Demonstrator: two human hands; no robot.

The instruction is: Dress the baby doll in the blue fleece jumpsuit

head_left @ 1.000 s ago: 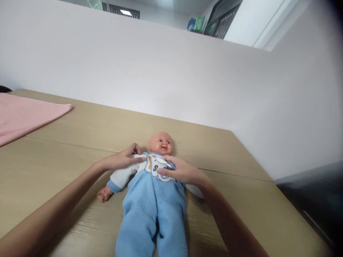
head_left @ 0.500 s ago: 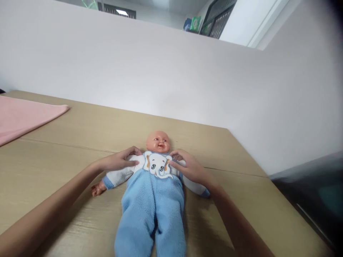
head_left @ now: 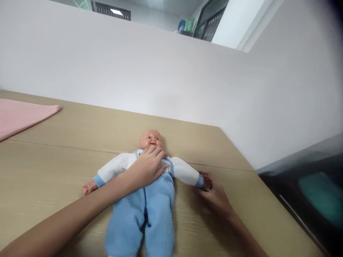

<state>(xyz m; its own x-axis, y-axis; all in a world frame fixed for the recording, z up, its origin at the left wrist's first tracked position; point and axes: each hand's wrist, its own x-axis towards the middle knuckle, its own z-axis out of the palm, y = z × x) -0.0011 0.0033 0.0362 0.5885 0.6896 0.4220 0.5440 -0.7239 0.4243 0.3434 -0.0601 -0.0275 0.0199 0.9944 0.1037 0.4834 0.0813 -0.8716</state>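
backdrop: plain pale wall (head_left: 171, 78), with an opening at the top where a green packet (head_left: 189, 25) shows.
surface: wood-coloured table (head_left: 80, 125), crossed by a thin seam.
far left: pink cloth (head_left: 24, 116), spread flat and cut off by the frame.
beyond the right edge: blurred teal thing (head_left: 320, 196) in a dark area, too unclear to name.
mid-table: doll (head_left: 158, 192) on its back, head towards the wall, blue-trousered legs towards the camera, both white-sleeved arms out to the sides.
on the chest: left hand (head_left: 150, 164), palm down just below the doll's chin, thumb set apart from the fingers; whether it pinches any fabric, i cannot tell.
past the blue cuff: right hand (head_left: 215, 198), fingers and thumb closed around the doll's hand; how tightly, i cannot tell, as shadow hides part of it.
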